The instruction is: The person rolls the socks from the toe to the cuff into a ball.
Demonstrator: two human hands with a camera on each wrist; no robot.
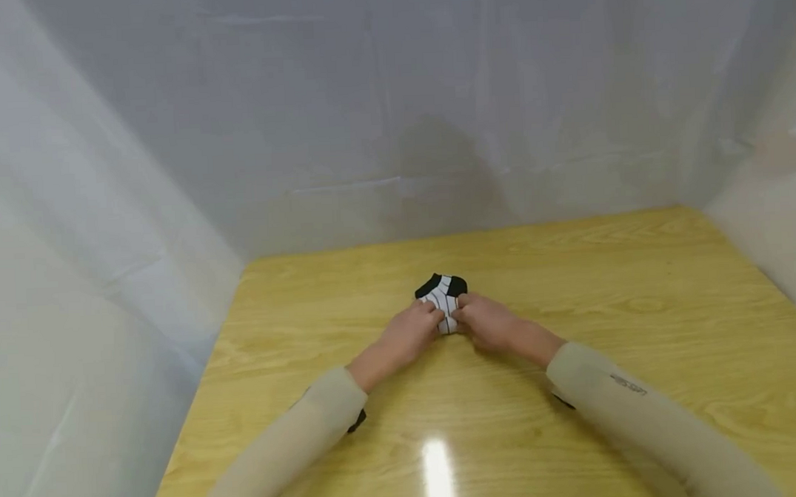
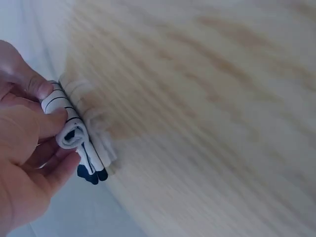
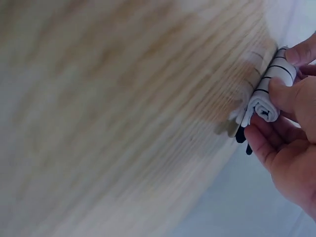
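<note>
A small white sock with thin black stripes and black ends lies on the wooden table, about midway between the table's left and right edges and closer to its far edge than to the person. It is partly rolled up: the roll sits at the end nearest the person, and its long axis runs across the table from one hand to the other, while the unrolled remainder of the sock points away from the person toward the far edge, ending in the two black tips. The left hand pinches the left end of the roll, thumb and fingers curled round it; the left wrist view shows the spiral of the roll's open end between thumb and fingertips, with the black tips poking out past it. The right hand grips the right end the same way, thumb on top and fingers curled beneath, as the right wrist view shows. From the head view the hands cover most of the roll, so only its middle and the flat part beyond are seen. Both wrist views are blurred across the tabletop, and each hand is cut off by the frame edge.
</note>
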